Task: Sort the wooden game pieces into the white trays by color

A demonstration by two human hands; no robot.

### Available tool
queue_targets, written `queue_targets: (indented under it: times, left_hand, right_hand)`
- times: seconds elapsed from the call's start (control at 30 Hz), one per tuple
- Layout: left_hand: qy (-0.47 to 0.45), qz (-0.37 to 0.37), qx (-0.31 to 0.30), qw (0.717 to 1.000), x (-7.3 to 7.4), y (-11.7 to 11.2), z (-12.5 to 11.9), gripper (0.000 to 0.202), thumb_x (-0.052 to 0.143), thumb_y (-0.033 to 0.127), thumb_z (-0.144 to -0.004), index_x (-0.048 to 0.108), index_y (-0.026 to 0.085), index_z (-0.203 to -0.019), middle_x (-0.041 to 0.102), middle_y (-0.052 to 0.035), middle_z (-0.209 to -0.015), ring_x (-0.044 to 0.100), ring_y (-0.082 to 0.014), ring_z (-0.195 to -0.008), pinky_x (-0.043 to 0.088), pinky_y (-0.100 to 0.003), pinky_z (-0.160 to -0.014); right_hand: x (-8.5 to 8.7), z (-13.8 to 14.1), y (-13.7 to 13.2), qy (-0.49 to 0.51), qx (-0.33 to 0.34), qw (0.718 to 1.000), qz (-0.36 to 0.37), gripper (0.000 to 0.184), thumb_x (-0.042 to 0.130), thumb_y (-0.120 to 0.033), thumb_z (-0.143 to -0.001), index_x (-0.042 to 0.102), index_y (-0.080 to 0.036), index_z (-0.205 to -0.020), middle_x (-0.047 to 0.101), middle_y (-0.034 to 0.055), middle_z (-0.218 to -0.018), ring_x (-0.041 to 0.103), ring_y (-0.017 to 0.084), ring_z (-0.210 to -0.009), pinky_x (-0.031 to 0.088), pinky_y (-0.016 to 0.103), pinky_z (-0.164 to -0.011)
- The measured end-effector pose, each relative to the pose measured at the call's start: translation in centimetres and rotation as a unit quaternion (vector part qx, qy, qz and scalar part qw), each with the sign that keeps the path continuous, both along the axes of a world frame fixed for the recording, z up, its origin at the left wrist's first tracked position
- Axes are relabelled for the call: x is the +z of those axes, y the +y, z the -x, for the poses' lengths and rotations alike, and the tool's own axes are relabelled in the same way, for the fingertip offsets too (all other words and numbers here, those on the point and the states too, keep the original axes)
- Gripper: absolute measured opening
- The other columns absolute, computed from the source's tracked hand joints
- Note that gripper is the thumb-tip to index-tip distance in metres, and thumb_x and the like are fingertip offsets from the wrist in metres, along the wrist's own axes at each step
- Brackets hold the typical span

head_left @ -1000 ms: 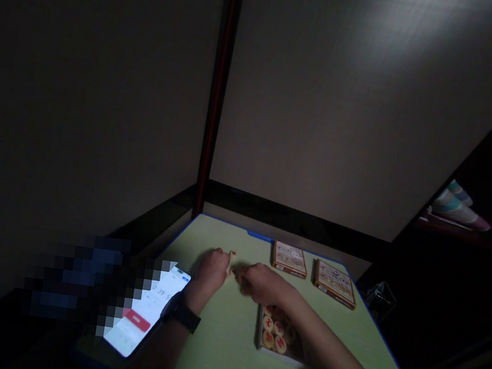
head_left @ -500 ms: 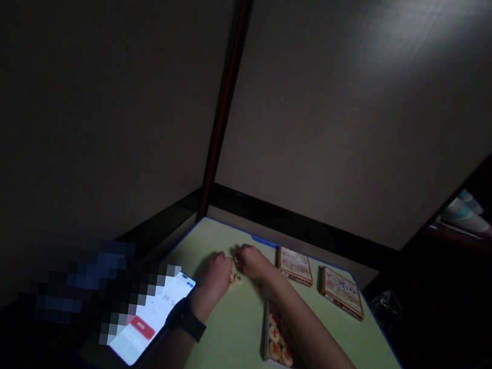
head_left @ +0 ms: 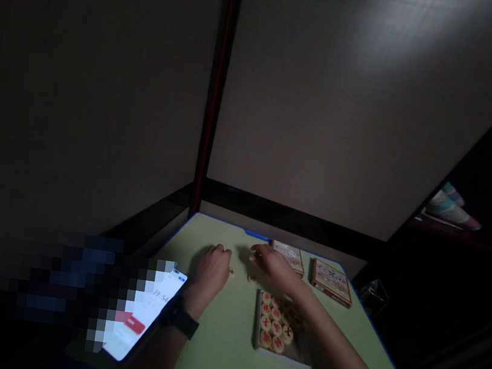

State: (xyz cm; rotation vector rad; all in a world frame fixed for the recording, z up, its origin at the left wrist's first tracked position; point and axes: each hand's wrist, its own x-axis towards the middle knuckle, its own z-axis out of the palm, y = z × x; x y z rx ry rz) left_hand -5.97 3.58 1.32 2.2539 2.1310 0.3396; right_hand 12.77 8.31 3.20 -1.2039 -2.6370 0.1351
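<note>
My left hand (head_left: 210, 272) rests curled on the green table (head_left: 224, 340), a dark watch on its wrist; a small round wooden piece (head_left: 231, 270) lies right at its fingertips. My right hand (head_left: 273, 266) hovers over the table with fingers pinched, just above another small piece (head_left: 251, 279); what it pinches is too dim to name. Below it lies an open tray (head_left: 256, 346) holding several round wooden chess pieces with red and dark marks.
Two flat printed boxes (head_left: 289, 256) (head_left: 332, 280) lie at the far side of the table. A lit phone (head_left: 143, 315) leans at the table's left edge. Walls stand close behind, with a dark red post (head_left: 211, 94) in the corner. A shelf with folded cloth (head_left: 451, 208) is at right.
My right hand moved from near the left hand's fingertips toward the right, now beside the nearer printed box. The left hand stayed curled in place. The camera shifted slightly.
</note>
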Motion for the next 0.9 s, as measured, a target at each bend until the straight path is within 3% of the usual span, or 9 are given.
queue_targets:
  times: [0.07, 0.17, 0.23, 0.33, 0.47, 0.63, 0.9]
  left_hand:
    - [0.014, -0.008, -0.018, 1.000, 0.2, -0.3, -0.5, 0.027, 0.046, 0.008, -0.091, 0.069, 0.014, -0.105, 0.068, -0.0149, -0.103, 0.064, -0.0232, -0.105, 0.050, -0.030, -0.085]
    - [0.027, -0.023, -0.040, 0.999, 0.1, -0.6, -1.2, 0.033, 0.039, 0.010, -0.095, 0.070, 0.015, -0.102, 0.068, -0.0139, -0.105, 0.063, -0.0226, -0.105, 0.049, -0.031, -0.088]
    - [0.030, -0.026, -0.055, 0.998, 0.0, -0.7, -1.5, 0.035, 0.036, 0.012, -0.096, 0.071, 0.016, -0.101, 0.068, -0.0137, -0.105, 0.063, -0.0227, -0.104, 0.049, -0.031, -0.089]
    - [0.030, -0.028, -0.074, 0.996, -0.1, -0.8, -1.7, 0.034, 0.037, 0.016, -0.097, 0.071, 0.016, -0.099, 0.068, -0.0131, -0.105, 0.063, -0.0231, -0.104, 0.048, -0.031, -0.091]
    - [0.026, -0.038, -0.080, 0.996, -0.4, -0.7, -1.5, 0.034, 0.038, 0.019, -0.098, 0.072, 0.016, -0.096, 0.068, -0.0121, -0.104, 0.063, -0.0226, -0.102, 0.048, -0.031, -0.091]
    - [0.013, -0.043, -0.070, 0.997, -0.8, -0.3, -1.2, 0.033, 0.040, 0.018, -0.097, 0.073, 0.016, -0.095, 0.068, -0.0118, -0.104, 0.062, -0.0217, -0.102, 0.048, -0.031, -0.091]
    - [0.016, -0.041, -0.067, 0.997, -0.7, -0.3, -1.1, 0.034, 0.038, 0.020, -0.097, 0.072, 0.017, -0.095, 0.067, -0.0111, -0.102, 0.063, -0.0212, -0.101, 0.048, -0.029, -0.088]
  right_hand:
    - [0.3, -3.8, -2.8, 0.058, -0.004, 0.998, -0.003, 0.026, 0.045, -0.020, -0.096, 0.055, -0.014, -0.119, 0.067, 0.0143, -0.112, 0.063, 0.022, -0.100, 0.044, 0.031, -0.084]
    - [0.6, -8.7, -7.8, 0.081, -0.044, 0.994, 0.054, 0.021, 0.043, -0.026, -0.097, 0.052, -0.016, -0.114, 0.069, 0.0111, -0.100, 0.064, 0.019, -0.081, 0.044, 0.029, -0.071]
    - [0.6, -10.3, -10.9, 0.060, -0.058, 0.993, 0.085, 0.015, 0.041, -0.024, -0.097, 0.052, -0.018, -0.106, 0.069, 0.0097, -0.095, 0.062, 0.018, -0.078, 0.044, 0.029, -0.070]
    - [0.4, -10.2, -13.6, -0.021, -0.083, 0.991, 0.099, 0.013, 0.041, -0.020, -0.095, 0.054, -0.018, -0.100, 0.069, 0.0095, -0.090, 0.061, 0.018, -0.072, 0.041, 0.028, -0.066]
    - [-0.3, -8.3, -13.6, -0.128, -0.116, 0.982, 0.079, 0.022, 0.046, -0.009, -0.088, 0.057, -0.015, -0.106, 0.071, 0.0130, -0.095, 0.065, 0.021, -0.079, 0.039, 0.028, -0.066]
    - [-1.2, -7.8, -12.8, -0.172, -0.138, 0.974, 0.043, 0.040, 0.049, -0.003, -0.080, 0.059, -0.016, -0.117, 0.073, 0.0143, -0.095, 0.068, 0.025, -0.086, 0.042, 0.030, -0.069]
    - [-1.3, -7.9, -13.2, -0.105, -0.149, 0.981, 0.069, 0.024, 0.046, -0.005, -0.086, 0.066, -0.016, -0.092, 0.069, 0.0109, -0.098, 0.067, 0.019, -0.080, 0.044, 0.027, -0.069]
